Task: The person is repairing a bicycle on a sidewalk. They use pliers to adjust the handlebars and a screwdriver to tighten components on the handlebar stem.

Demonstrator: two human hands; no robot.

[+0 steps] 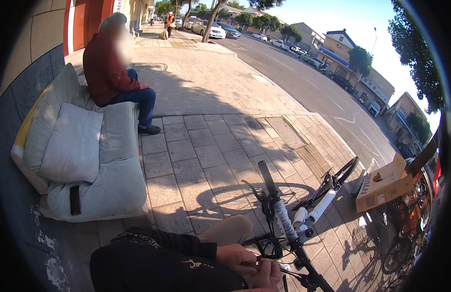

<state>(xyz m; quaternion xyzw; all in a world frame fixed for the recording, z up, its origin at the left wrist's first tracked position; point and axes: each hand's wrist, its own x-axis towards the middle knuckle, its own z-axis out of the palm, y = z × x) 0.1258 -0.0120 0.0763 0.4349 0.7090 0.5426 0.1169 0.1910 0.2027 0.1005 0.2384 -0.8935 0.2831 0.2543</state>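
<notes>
A bicycle stands in front of me, its black handlebar [298, 250] running diagonally, with clear wrapping around part of it. Thin black cables [294, 273] cross in front of the bar. My left hand [236, 258], in a black sleeve, has its fingers curled and pinched at the end of a cable beside the handlebar. Close against it, my right hand [269, 274] is also closed, thumb and fingers pressed together on a cable. The fingertips partly hide what they grip. A brake lever [254, 190] and a black grip [267, 176] stick out at the bar's far end.
On the left a pale padded sofa [116, 182] carries a cushion [72, 141] and a dark phone [75, 200]. A person in a dark red jacket [106, 73] sits at its far end. A cardboard box [385, 187] and an orange bike [412, 219] stand at right.
</notes>
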